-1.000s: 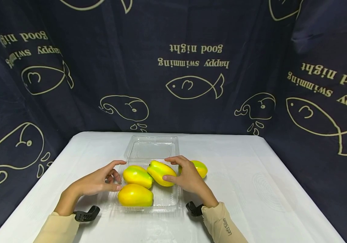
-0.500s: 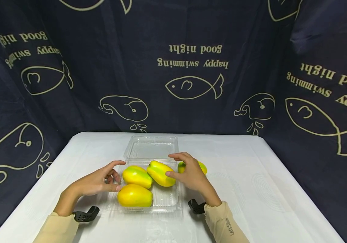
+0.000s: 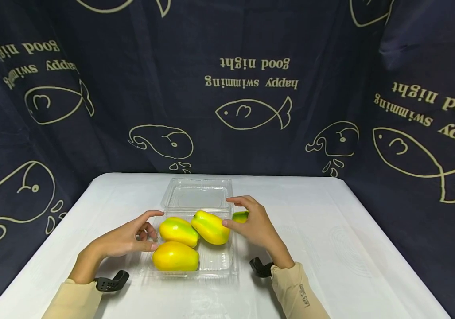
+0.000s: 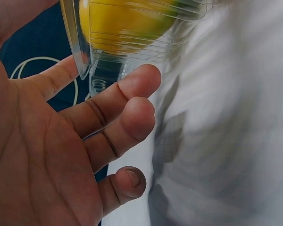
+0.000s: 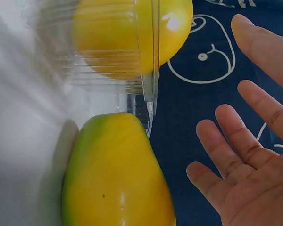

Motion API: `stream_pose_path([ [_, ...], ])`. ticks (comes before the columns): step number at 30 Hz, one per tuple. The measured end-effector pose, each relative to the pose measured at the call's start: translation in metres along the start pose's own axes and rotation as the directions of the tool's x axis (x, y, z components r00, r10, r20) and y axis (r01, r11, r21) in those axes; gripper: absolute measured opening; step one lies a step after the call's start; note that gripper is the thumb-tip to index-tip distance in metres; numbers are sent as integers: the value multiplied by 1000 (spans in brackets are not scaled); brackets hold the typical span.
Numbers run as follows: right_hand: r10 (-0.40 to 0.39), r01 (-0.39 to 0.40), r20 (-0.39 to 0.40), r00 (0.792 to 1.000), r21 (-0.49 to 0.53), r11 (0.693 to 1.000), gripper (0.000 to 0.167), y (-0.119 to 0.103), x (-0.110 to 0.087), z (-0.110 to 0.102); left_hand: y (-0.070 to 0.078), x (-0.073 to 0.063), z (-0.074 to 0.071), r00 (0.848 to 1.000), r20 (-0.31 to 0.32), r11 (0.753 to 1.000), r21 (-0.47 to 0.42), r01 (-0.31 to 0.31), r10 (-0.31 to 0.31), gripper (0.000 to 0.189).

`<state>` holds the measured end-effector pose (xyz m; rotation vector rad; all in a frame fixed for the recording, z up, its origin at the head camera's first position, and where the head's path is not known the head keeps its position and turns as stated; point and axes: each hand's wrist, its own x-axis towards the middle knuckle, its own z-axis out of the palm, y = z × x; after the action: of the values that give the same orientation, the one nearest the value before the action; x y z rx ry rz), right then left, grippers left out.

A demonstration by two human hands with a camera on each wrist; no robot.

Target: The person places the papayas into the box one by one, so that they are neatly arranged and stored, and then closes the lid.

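A clear plastic clamshell box (image 3: 217, 266) lies with its lid (image 3: 199, 197) folded back. Inside are three yellow-green papayas: the rear left papaya (image 3: 178, 231), the front papaya (image 3: 176, 257) and the right papaya (image 3: 211, 228). At the box's left side, my left hand (image 3: 125, 237) has thumb and index finger spread along the rim; its other fingers are loosely bent in the left wrist view. My right hand (image 3: 257, 226) is spread over the right side, thumb tip overlapping the right papaya. Another papaya (image 5: 118, 179) lies outside the box, partly hidden behind this hand in the head view.
The box stands on a white-covered table (image 3: 331, 248). Behind and beside it hangs a dark blue curtain (image 3: 251, 150) with fish and whale drawings. Black wrist straps (image 3: 112, 282) are on both wrists.
My right hand has loosened from the right papaya and moved right and slightly back, covering more of the papaya outside the box. The left hand stays in place.
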<state>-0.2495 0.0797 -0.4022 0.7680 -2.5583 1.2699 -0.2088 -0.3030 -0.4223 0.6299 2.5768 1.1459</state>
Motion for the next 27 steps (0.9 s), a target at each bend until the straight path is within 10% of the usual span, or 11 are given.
stream_pose_path([
  [27, 53, -50, -47, 997, 64, 997, 57, 18, -1, -32, -2, 0, 0, 1000, 0, 1000, 1, -5, 5, 82],
])
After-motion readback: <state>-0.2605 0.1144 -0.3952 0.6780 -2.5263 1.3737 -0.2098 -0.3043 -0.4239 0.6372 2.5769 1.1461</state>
